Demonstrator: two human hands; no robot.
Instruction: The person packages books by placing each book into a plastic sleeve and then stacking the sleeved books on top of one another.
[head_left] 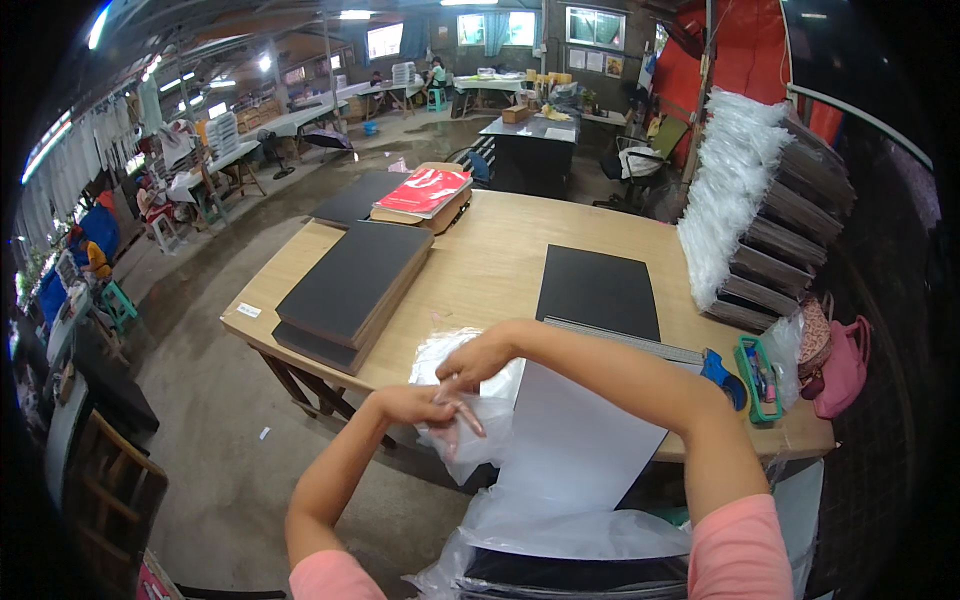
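Note:
My left hand and my right hand meet at the near edge of the table. Between them is a crumpled clear plastic bag; both hands grip it, and some fingers of the left show through the film. Below the right forearm, a white sheet slopes toward me. More clear plastic lies loosely around its lower end, over a dark panel close to my body. Just beyond the hands is a pile of shiny white plastic, partly covered by the right hand. A black board lies flat past my right forearm.
Thick black boards are stacked on the table's left side, beside a red-covered book. A blue tape dispenser, green basket and pink bag sit at right. Behind them rises a tall plastic-wrapped stack. People work at far-left tables.

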